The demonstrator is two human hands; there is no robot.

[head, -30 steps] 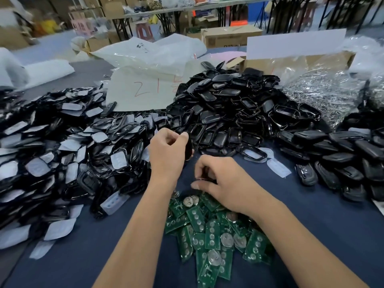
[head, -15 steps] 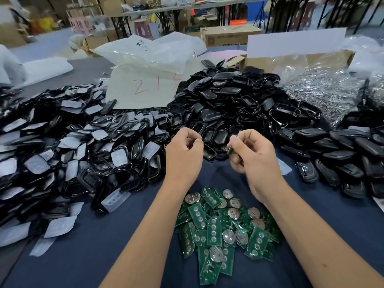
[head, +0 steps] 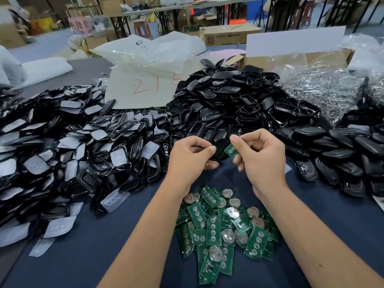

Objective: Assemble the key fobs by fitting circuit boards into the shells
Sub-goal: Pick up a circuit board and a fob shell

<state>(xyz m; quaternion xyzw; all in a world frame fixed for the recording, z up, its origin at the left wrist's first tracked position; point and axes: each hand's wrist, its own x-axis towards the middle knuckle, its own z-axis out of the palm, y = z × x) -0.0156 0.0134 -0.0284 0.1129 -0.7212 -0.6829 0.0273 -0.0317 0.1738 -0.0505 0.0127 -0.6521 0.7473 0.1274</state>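
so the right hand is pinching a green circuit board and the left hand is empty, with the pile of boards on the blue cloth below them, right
Not quite. The head view shows the left hand is not empty: it grips a black shell. The rest holds: the right hand pinches a green circuit board, and the pile of boards lies on the blue cloth below them.

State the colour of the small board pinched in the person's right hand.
Green: the circuit board in the right hand, seen from the head view.
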